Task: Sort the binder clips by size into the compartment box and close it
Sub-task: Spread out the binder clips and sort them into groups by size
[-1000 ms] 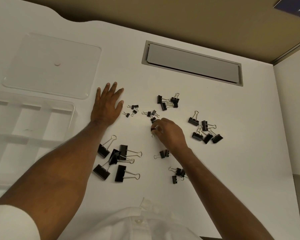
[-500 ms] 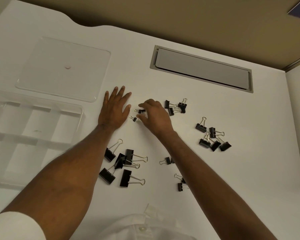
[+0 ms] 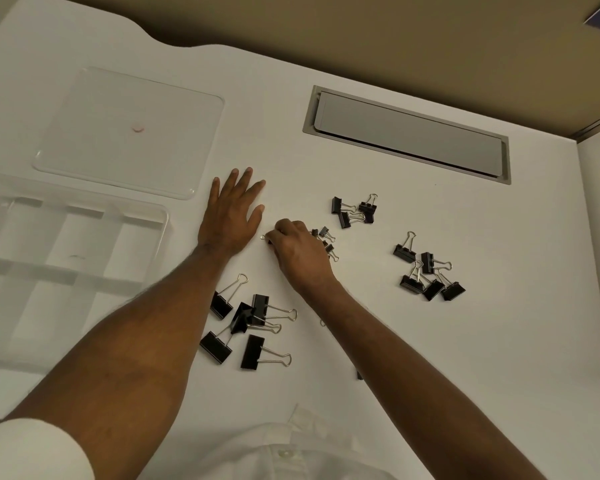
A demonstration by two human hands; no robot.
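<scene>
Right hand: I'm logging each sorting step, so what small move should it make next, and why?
Probably lift the right hand and carry its small binder clip left to the compartment box. The fingers are curled over that clip, and the clear box sits open with no clips visible in it.

There is one view only, from the camera on my head, so nothing is shared with a second view. It looks forward and steeply down onto the white counter (image 3: 465,341), close enough that my forearms fill the lower half of the frame and my white shirt front (image 3: 281,452) shows at the bottom edge. The wide lens bows the counter's far edge. The tan wall (image 3: 361,36) runs across the top, the clear compartment box (image 3: 153,216) sits at the left margin, and my hands lie near the centre.
</scene>
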